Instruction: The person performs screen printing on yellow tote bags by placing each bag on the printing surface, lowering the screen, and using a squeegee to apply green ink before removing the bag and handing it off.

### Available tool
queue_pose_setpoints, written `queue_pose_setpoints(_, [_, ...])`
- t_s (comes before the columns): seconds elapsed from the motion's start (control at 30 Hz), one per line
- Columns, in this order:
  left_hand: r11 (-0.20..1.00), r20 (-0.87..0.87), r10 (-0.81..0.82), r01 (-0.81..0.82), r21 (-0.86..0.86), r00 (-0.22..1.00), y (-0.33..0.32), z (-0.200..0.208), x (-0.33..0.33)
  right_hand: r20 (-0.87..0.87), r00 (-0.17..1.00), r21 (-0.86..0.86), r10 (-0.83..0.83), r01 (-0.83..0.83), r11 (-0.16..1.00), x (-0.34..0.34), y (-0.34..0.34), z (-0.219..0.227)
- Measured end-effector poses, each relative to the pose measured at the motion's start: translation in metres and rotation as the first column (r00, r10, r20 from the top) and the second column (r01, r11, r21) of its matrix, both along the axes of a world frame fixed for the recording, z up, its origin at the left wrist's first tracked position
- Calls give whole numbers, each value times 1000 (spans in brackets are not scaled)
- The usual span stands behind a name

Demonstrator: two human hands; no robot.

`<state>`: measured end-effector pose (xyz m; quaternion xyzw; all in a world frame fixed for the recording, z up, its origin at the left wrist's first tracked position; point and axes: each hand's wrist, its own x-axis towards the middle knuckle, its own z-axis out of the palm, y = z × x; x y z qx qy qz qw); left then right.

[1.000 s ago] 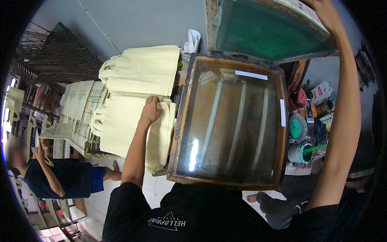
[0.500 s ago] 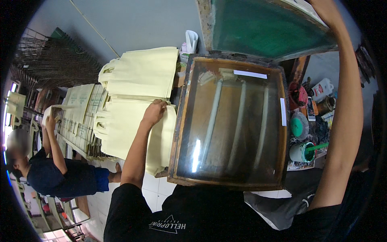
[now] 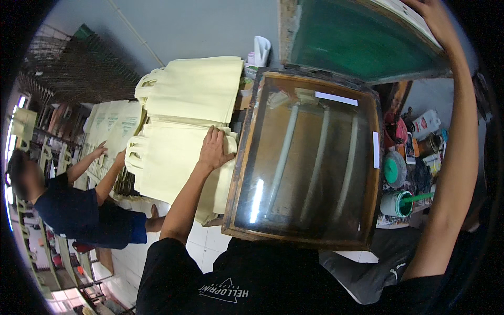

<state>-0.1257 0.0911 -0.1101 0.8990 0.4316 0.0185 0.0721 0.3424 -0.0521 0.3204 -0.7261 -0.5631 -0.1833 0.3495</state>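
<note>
Left hand (image 3: 212, 149): laid over the right end of the near stack of cream fabric bags (image 3: 163, 157), palm down, fingers stretched out and close together, thumb spread off to the right.
Right hand (image 3: 438, 23): high at the far right, against the right edge of the screen-printing frame (image 3: 362, 39); its fingertips run out of view, so I cannot tell whether they clamp.
Screen: green mesh, tilted up beyond the glass-topped box (image 3: 315, 210).
Bags: the near stack lies left of the box, handles to the left, a few right-hand edges uneven; the far stack (image 3: 194, 89) lies just beyond it.
Box: wooden rim, pale tubes (image 3: 283, 157) under the glass, a white strip (image 3: 336, 98) toward the far edge and another (image 3: 376, 149) along the right.
Right side: a pot of green ink (image 3: 394, 203) with a green stick (image 3: 417, 198) in it, a phone (image 3: 410, 147) and a white jug (image 3: 426, 122) farther off.
Co-worker (image 3: 84, 210): far left, both arms stretched toward printed bags (image 3: 113, 123).
</note>
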Motion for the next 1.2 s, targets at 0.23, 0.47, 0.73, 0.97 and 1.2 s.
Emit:
queue_pose_setpoints(0.23, [995, 230, -6, -18, 103, 973, 25, 7, -53, 95, 994, -7, -57, 58, 998, -8, -1, 2])
queue_pose_setpoints(0.47, [980, 695, 150, -200, -9, 704, 25, 164, -118, 27, 996, -41, -89, 90, 995, -21, -12, -6])
queue_pose_setpoints(0.73, [906, 757, -124, 384, -177, 642, -19, 176, 60, -27, 997, -38, -70, 69, 997, -18, -13, -7])
queue_pose_setpoints(0.97, [899, 25, -437, 435, 54, 899, -110, 43, 158, 55, 993, -52, -102, 105, 993, -14, -21, -9])
queue_pose_setpoints(1.2, [843, 193, -538, 530, 95, 821, -112, 32, 222, 116, 992, -36, -45, 49, 998, -3, -17, -9])
